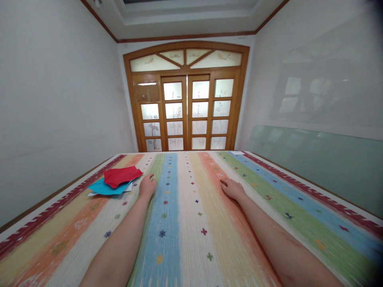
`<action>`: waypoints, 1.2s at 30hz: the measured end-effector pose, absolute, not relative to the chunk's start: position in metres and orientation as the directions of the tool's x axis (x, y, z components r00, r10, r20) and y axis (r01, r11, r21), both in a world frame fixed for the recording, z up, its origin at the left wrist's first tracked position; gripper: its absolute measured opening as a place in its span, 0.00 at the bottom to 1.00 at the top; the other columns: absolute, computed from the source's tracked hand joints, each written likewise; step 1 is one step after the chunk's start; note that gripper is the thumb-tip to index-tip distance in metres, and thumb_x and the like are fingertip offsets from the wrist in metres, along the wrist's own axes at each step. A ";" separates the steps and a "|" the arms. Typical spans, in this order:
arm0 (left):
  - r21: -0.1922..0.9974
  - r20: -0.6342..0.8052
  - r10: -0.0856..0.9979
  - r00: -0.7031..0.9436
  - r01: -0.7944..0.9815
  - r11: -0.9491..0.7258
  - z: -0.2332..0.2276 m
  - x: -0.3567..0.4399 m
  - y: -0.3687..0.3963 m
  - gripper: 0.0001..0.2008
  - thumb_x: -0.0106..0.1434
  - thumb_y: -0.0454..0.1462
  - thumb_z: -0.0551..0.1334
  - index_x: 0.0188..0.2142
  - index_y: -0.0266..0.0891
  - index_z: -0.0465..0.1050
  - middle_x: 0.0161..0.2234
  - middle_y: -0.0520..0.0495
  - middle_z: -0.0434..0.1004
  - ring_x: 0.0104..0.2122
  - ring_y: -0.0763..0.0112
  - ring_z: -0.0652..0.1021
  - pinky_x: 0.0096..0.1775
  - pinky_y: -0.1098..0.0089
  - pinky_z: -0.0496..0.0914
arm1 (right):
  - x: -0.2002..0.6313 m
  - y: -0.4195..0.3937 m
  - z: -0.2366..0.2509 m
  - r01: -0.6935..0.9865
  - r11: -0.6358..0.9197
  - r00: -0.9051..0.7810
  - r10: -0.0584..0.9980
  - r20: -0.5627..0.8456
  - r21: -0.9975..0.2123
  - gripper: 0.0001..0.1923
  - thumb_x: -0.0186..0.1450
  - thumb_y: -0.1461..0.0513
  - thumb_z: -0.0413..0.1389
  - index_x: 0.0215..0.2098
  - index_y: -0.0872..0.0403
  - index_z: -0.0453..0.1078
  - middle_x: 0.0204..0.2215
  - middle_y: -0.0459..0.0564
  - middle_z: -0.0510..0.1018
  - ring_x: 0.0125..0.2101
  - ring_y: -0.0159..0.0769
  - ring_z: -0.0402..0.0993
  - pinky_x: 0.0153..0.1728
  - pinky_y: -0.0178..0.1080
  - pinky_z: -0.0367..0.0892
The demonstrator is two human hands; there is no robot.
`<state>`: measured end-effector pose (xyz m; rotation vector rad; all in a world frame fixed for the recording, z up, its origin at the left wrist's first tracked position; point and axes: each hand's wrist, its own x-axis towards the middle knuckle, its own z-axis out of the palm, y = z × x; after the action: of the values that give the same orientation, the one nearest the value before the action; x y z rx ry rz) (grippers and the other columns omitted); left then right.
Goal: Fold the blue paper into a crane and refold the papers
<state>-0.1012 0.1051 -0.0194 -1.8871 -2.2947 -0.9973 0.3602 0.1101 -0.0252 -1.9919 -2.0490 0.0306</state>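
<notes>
My left hand [147, 185] rests on the striped cloth [185, 223], its fingers loosely bent and a little apart, with nothing in it. Just left of it lies a small stack of flat pieces: a red piece [122, 176] on top, a blue piece [103, 188] under it, and a white piece [129, 187] at the bottom, mostly covered. The stack and my left hand do not touch. Over on the orange stripe, my right hand [233, 188] lies with its fingers loosely stretched inward, holding nothing. Whether the stacked pieces are paper or fabric I cannot tell.
The cloth covers a wide table between two pale walls. Along the right side stands a pale green panel [314, 159]. Beyond the far table edge are wooden doors [187, 111] with glass panes. A small white item [237, 152] lies by the far right edge.
</notes>
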 end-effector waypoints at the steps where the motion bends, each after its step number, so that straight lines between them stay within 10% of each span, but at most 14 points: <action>1: 0.461 0.415 0.865 -0.281 0.885 0.066 -0.016 -0.100 0.102 0.21 0.67 0.36 0.49 0.57 0.38 0.68 0.55 0.42 0.73 0.54 0.60 0.72 0.54 0.64 0.64 | 0.360 0.110 -0.025 0.977 0.049 -0.010 0.983 0.185 -0.210 0.23 0.68 0.53 0.45 0.57 0.44 0.68 0.56 0.53 0.73 0.54 0.50 0.67 0.52 0.53 0.58; 8: 0.412 0.702 0.587 -0.404 0.902 0.128 0.010 -0.098 0.076 0.20 0.66 0.37 0.51 0.56 0.41 0.68 0.64 0.40 0.59 0.61 0.51 0.59 0.61 0.49 0.50 | 0.361 0.111 -0.025 0.977 0.046 -0.008 0.983 0.182 -0.207 0.22 0.68 0.54 0.45 0.58 0.45 0.68 0.56 0.53 0.72 0.54 0.50 0.67 0.52 0.53 0.58; 17: 0.510 0.631 0.470 -0.617 0.787 0.348 0.000 -0.130 0.083 0.23 0.67 0.43 0.52 0.58 0.38 0.65 0.64 0.34 0.56 0.61 0.47 0.60 0.56 0.49 0.59 | 0.360 0.111 -0.024 0.978 0.049 -0.012 0.984 0.180 -0.204 0.23 0.68 0.55 0.45 0.58 0.45 0.68 0.57 0.52 0.72 0.55 0.50 0.67 0.53 0.53 0.58; 36: 0.481 0.457 0.703 -0.545 0.816 0.320 -0.017 -0.181 0.107 0.22 0.63 0.40 0.56 0.53 0.29 0.69 0.47 0.27 0.74 0.48 0.46 0.75 0.48 0.56 0.68 | 0.362 0.113 -0.026 0.980 0.063 -0.027 0.982 0.187 -0.188 0.23 0.68 0.53 0.45 0.58 0.44 0.68 0.56 0.51 0.72 0.54 0.50 0.68 0.52 0.53 0.60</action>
<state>-0.1807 0.1071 -0.0174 -1.4041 -2.4144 -1.0317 0.3616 0.1126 -0.0255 -1.9844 -2.0774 0.0102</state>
